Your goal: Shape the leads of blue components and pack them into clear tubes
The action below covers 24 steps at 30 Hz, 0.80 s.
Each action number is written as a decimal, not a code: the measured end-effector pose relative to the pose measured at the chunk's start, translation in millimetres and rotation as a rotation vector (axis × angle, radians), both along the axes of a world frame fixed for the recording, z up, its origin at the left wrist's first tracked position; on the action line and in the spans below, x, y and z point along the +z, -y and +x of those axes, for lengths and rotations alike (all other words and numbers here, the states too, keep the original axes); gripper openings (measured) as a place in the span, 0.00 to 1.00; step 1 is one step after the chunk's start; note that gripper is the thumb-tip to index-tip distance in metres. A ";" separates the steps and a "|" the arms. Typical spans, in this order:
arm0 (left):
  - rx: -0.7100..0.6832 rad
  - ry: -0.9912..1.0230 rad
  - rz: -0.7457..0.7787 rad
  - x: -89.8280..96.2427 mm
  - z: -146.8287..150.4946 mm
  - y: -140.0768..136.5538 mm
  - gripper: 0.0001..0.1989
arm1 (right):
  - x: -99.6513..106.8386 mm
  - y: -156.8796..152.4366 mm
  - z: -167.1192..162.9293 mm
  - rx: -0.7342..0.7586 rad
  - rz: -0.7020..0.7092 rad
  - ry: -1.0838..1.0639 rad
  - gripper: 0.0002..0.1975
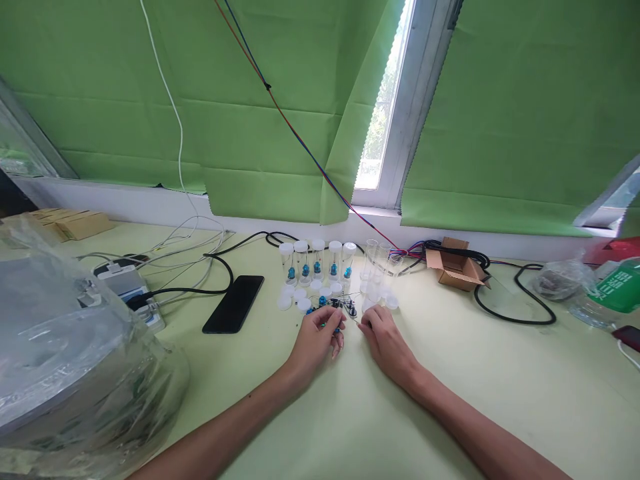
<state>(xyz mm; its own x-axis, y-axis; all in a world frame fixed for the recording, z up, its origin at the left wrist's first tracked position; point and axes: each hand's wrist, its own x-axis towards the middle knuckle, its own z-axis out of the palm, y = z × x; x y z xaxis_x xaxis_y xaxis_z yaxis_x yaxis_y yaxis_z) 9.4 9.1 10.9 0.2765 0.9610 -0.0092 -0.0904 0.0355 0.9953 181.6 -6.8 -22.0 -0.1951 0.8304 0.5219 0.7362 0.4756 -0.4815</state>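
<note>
"Green blinds point(280, 160) hang across the top of the frame, above a pale desk point(500, 373). What have the hands got?"

"The left hand point(317, 333), just below centre, is nearly closed, fingers curled round a small blue-green piece point(337, 330). The right hand point(383, 333) has its fingertips drawn together; I can't tell whether they grip anything."

"And the loose blue and black parts point(352, 309)?"

"Mid-frame, just above the left hand, spread roughly left to right. That hand's the nearer one. Capped tubes point(319, 257) stand upright beyond them."
</note>
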 end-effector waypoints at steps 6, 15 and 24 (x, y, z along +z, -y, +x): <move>0.022 0.002 0.005 2.1 1.2 1.9 0.18 | 0.7 -3.3 6.9 -0.093 0.022 -0.288 0.08; 0.013 -0.024 0.021 -5.0 1.9 0.6 0.19 | 31.5 4.7 20.3 -0.108 0.007 -0.526 0.08; 0.003 -0.049 0.037 -8.7 4.5 1.9 0.19 | 20.0 12.9 46.6 0.125 -0.271 -0.465 0.12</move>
